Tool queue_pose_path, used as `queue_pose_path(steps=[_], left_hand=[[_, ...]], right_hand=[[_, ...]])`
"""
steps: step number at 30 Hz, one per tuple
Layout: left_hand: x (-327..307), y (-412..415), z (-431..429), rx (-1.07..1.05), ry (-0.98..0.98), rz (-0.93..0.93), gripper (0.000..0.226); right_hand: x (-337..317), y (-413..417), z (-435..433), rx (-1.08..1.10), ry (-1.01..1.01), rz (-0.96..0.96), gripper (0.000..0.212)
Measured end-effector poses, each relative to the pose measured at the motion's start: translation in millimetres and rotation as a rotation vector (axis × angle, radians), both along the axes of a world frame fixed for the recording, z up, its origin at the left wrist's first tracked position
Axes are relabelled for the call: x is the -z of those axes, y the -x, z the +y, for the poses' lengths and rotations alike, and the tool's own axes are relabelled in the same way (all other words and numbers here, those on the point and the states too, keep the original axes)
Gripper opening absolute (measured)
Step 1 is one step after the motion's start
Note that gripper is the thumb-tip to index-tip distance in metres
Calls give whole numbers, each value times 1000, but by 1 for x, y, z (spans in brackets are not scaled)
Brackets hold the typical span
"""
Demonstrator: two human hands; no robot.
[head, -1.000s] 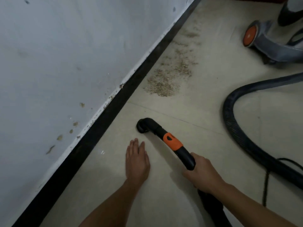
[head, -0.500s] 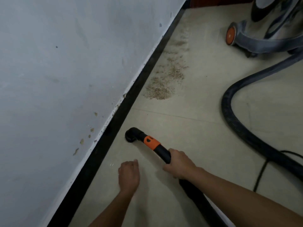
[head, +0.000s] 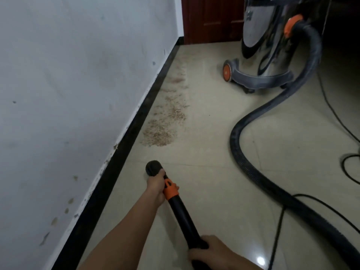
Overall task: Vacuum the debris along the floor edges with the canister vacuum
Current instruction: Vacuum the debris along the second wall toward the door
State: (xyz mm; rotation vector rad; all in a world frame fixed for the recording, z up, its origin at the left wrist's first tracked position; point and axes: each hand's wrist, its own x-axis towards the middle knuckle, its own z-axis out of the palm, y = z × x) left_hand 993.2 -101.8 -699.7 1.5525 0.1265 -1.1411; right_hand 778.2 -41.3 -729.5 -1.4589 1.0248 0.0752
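Black wand (head: 182,217): a rigid tube with an orange collar (head: 171,190). Its round nozzle (head: 154,168) sits low over the beige floor tile (head: 204,133), near the black skirting (head: 124,152).
Debris (head: 165,123): a tan, grainy strip along the skirting, ahead of the nozzle and apart from it.
Canister vacuum (head: 266,43): a shiny steel drum on a grey wheeled base, well ahead on the right. Its ribbed dark hose (head: 251,168) loops across the floor.
Hidden: the drum's top and the wand's lower end are cut off by the frame. Whether the nozzle touches the tile cannot be told.
Left hand (head: 155,187): arm stretched forward, fingers wrapped round the tube at the collar, just behind the nozzle.
Right hand (head: 209,250): lower on the tube, fingers curled round it.
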Motion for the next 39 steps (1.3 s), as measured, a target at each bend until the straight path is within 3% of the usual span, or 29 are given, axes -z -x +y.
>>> queue_pose_path(steps=[4,8,11,17,21,25,27,29,31,34,39], left_hand=[[-7,-7,-35,34,60,20,36],[-6,-6,-62,317,-28,-13,34],[-8,-14,-81,546,-100,-133,34],[-13,-37,-123,714,-254,-341,29],[-7,-32,-138,815,-357,-334,48],[-7,-32,-130,681,-427,-277,67],[-1,-23,-112,658,-441,-192,70],[5,-6,-92,573,-445,-155,67],[9,10,-78,469,-437,-287,60],[8,26,-70,507,-375,-578,46],[-5,24,-104,736,-420,-926,21]], right_hand=[[3,-20,-29,41,299,108,43],[3,-48,-81,61,457,268,34],[6,-64,-118,163,376,273,38],[6,-79,-179,441,164,63,41],[-1,-83,-207,228,70,-20,53],[-1,-68,-241,-46,-141,32,52],[10,-53,-265,-9,18,126,54],[22,-38,-287,-26,381,310,44],[40,-27,-303,-82,682,436,44],[73,-18,-323,-96,772,505,62],[96,-15,-317,-47,921,492,66]])
